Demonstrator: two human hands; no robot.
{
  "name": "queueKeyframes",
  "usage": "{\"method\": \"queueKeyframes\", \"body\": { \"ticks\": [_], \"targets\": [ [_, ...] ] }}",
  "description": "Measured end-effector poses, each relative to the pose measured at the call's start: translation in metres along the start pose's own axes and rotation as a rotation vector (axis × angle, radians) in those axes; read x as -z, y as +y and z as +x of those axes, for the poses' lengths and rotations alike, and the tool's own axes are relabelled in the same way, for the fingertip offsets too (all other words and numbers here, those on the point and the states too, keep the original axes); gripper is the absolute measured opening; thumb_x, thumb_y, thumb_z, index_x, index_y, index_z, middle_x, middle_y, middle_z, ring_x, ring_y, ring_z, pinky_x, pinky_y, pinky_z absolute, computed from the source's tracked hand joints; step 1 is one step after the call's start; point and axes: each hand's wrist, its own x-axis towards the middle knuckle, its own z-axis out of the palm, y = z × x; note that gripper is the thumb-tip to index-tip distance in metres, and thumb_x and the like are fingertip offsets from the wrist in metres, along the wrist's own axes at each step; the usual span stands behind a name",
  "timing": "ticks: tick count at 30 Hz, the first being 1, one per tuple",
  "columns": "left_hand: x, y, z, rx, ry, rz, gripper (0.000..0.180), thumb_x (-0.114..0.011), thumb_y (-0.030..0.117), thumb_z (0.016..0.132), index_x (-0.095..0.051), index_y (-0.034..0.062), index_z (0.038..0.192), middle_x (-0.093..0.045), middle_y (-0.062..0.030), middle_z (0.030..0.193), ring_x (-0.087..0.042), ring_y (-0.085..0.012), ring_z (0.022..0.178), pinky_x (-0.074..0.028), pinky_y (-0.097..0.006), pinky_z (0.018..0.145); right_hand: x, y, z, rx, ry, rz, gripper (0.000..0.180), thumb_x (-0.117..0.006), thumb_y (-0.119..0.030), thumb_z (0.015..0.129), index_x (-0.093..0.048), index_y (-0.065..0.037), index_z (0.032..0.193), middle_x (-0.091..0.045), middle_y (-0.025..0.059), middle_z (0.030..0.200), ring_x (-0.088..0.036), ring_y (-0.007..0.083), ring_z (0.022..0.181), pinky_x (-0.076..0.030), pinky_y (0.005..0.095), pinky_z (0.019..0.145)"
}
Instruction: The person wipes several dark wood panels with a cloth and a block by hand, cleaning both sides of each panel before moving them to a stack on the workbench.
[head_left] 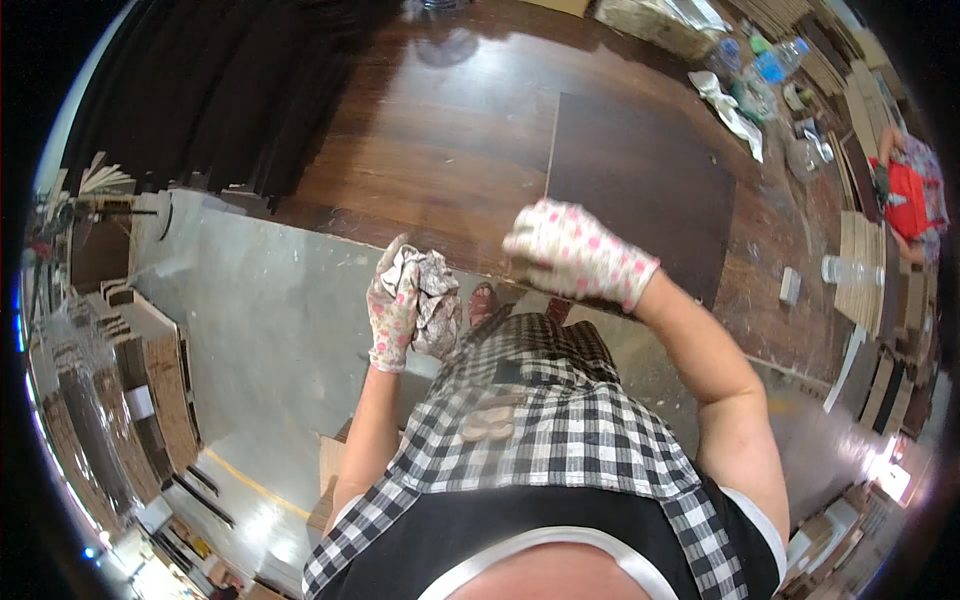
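Note:
In my left hand, which wears a white glove with pink spots, is a crumpled, pale patterned cloth. That hand is beside the near edge of the brown wooden tabletop. My right hand, gloved the same way, is over the near edge, left of a flat dark brown panel on the table. Its fingers are curled and slightly blurred; whatever they may hold is hidden.
Long dark strips are stacked at the far left. At the far right are a white rag, a blue-labelled bottle and a clear jar. A small pale block lies right of the panel. Someone in red is beyond.

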Motion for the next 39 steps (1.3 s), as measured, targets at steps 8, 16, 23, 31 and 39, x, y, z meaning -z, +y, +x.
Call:
{"method": "queueKeyframes", "body": {
  "ticks": [8, 16, 23, 31, 39],
  "targets": [
    [-0.003, 0.047, -0.022, 0.049, 0.042, 0.017, 0.039, -0.060, 0.007, 0.097, -0.057, -0.0025, 0.135, -0.066, -0.0077, 0.122, -0.059, -0.0131, 0.107, -0.047, -0.027, 0.094, 0.077, 0.196, 0.088, -0.387, 0.211, -0.477, 0.022, -0.072, -0.027, 0.085, -0.069, -0.010, 0.098, -0.065, 0.0129, 0.097, -0.062, 0.0333, 0.097, -0.051, 0.0437, 0.085],
    [0.004, 0.075, 0.007, -0.138, 0.080, 0.259, 0.039, -0.058, 0.014, 0.099, -0.056, -0.0018, 0.135, -0.064, -0.0120, 0.129, -0.059, -0.0231, 0.116, -0.045, -0.034, 0.102, 0.109, 0.098, -0.037, -0.607, 0.697, -0.059, 0.046, -0.075, -0.041, 0.082, -0.070, -0.007, 0.113, -0.068, 0.0132, 0.117, -0.065, 0.0267, 0.111, -0.051, 0.0385, 0.096],
    [-0.019, 0.133, 0.046, -0.369, -0.092, 0.064, 0.043, -0.057, 0.021, 0.101, -0.055, -0.0035, 0.136, -0.063, -0.0085, 0.124, -0.058, -0.0161, 0.110, -0.045, -0.031, 0.099, 0.016, -0.064, -0.191, -0.843, 0.843, -0.078, 0.041, -0.076, -0.014, 0.077, -0.068, -0.007, 0.116, -0.065, 0.0128, 0.111, -0.065, 0.0292, 0.102, -0.054, 0.0388, 0.088],
    [-0.079, 0.146, 0.062, -0.395, -0.334, -0.142, 0.042, -0.062, 0.002, 0.095, -0.056, -0.0019, 0.137, -0.064, -0.0075, 0.125, -0.060, -0.0125, 0.108, -0.047, -0.028, 0.098, -0.001, -0.095, -0.156, -0.894, 0.670, -0.458, 0.041, -0.077, -0.012, 0.073, -0.069, -0.006, 0.112, -0.062, 0.0101, 0.108, -0.060, 0.0304, 0.098, -0.052, 0.0413, 0.084],
    [-0.117, 0.124, 0.106, -0.820, -0.497, 0.614, 0.066, -0.068, 0.002, 0.083, -0.046, 0.0071, 0.145, -0.052, -0.0160, 0.143, -0.053, -0.0282, 0.128, -0.048, -0.040, 0.104, 0.018, -0.097, -0.181, -0.968, 0.860, -0.368, 0.038, -0.074, -0.009, 0.073, -0.069, -0.007, 0.111, -0.063, 0.0126, 0.105, -0.062, 0.0310, 0.098, -0.051, 0.0396, 0.088]
  ]
}}
